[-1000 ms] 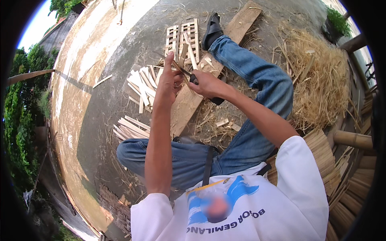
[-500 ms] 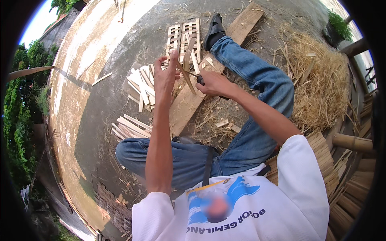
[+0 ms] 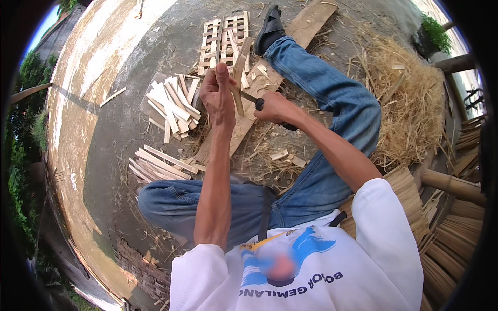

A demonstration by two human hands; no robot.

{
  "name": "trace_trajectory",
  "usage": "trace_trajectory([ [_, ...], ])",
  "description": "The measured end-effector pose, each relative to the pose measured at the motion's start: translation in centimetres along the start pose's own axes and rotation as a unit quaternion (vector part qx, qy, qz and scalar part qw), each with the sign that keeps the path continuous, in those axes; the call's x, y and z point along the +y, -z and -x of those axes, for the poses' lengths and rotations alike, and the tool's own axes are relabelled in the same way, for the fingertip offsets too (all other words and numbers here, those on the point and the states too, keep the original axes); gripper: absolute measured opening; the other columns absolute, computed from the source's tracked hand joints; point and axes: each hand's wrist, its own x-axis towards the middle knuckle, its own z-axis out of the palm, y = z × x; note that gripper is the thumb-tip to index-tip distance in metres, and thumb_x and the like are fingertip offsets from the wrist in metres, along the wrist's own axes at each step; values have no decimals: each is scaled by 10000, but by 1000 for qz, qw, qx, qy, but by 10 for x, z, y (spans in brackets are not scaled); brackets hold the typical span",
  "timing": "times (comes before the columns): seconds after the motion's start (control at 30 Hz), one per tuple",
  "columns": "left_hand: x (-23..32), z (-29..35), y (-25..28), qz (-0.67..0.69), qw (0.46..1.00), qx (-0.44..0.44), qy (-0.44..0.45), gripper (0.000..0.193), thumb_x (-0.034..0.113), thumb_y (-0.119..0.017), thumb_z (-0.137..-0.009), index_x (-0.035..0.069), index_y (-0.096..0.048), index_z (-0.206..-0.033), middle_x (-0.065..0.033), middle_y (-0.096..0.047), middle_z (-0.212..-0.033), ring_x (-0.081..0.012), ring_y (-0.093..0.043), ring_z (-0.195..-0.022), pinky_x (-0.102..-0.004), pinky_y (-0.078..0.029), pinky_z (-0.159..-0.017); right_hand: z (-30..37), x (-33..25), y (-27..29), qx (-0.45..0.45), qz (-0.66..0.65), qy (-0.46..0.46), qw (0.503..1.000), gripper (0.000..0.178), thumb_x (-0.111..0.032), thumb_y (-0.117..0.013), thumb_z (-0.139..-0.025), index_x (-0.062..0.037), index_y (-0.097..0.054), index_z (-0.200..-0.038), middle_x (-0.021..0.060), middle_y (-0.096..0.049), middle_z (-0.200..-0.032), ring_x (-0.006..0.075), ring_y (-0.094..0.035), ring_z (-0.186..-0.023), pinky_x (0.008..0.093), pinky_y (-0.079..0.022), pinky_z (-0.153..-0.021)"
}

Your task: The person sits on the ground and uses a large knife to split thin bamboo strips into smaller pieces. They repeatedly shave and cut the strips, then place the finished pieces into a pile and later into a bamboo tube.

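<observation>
My left hand (image 3: pixel 219 96) is raised over the board, thumb up and fingers curled closed at a thin bamboo strip (image 3: pixel 239 70). The fingertips on the strip are partly hidden. In my right fist (image 3: pixel 278 110) is a knife (image 3: pixel 251 98) with a dark handle; its narrow blade points left and meets or crosses the strip near my left fingers. Beneath both hands a long wooden board (image 3: pixel 306 28) lies slantwise between my legs. Left of my left hand is a pile of pale cut strips (image 3: pixel 174 106).
A woven slat lattice (image 3: pixel 210 44) lies beyond my hands. More strips (image 3: pixel 161 163) are by my left knee. A heap of shavings (image 3: pixel 410 103) spreads on the right, near a bamboo pole (image 3: pixel 451 185) and flat slats (image 3: pixel 389 199). Shavings and offcuts (image 3: pixel 280 155) litter the floor.
My left hand has gone from loosely spread fingers to curled ones, closer to the knife. The strip stands more upright. The whole view has shifted slightly, with the floor things further left and up.
</observation>
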Motion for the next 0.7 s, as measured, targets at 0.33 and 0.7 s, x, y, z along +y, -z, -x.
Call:
trace_trajectory([
  [0.33, 7, 20, 18, -13, 999, -25, -27, 570, 562, -472, -1046, 46, -550, -817, -50, -561, -788, -150, -553, -758, -311, -453, -765, -28, 36, -48, 17, -39, -10, 999, 366, -264, -719, -815, 97, -666, -850, 246, -701, -789, 357, -700, -729, 432, -546, -674],
  [0.7, 7, 57, 52, 10, 994, 92, -61, 548, 602, -491, -1027, 90, -440, -841, 17, -395, -733, -81, -372, -669, -248, -298, -618, -38, 65, -149, 35, -173, -73, 981, 342, -266, -705, -830, 63, -636, -773, 188, -656, -662, 288, -632, -544, 419, -535, -571],
])
